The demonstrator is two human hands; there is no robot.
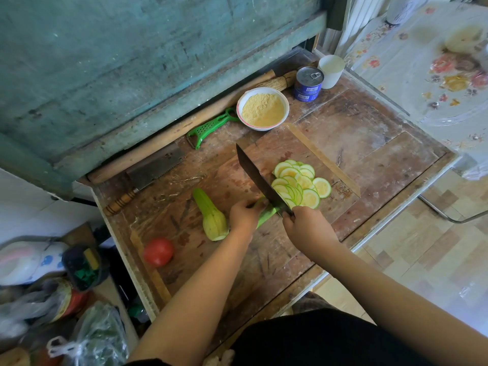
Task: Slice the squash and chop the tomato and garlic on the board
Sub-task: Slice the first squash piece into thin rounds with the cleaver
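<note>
On the board [264,260], left hand [244,216] fingers curl over the squash [265,216]; right hand [307,228] grips the knife [260,180]; firm, probably slick flesh, best held behind the blade.

A white bowl of yellow meal [263,109] sits on the worn wooden tabletop [369,143], beside a green peeler [208,127]. Behind it stand a blue tin can [307,84] and a white cup [330,71]. A long rolling pin [169,136] and a serrated cleaver [150,171] lie along the back edge.

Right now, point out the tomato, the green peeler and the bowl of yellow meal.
tomato [158,251], head view, middle of its red skin
green peeler [208,127], head view, its perforated handle
bowl of yellow meal [285,115], head view, white rim on the right
</note>
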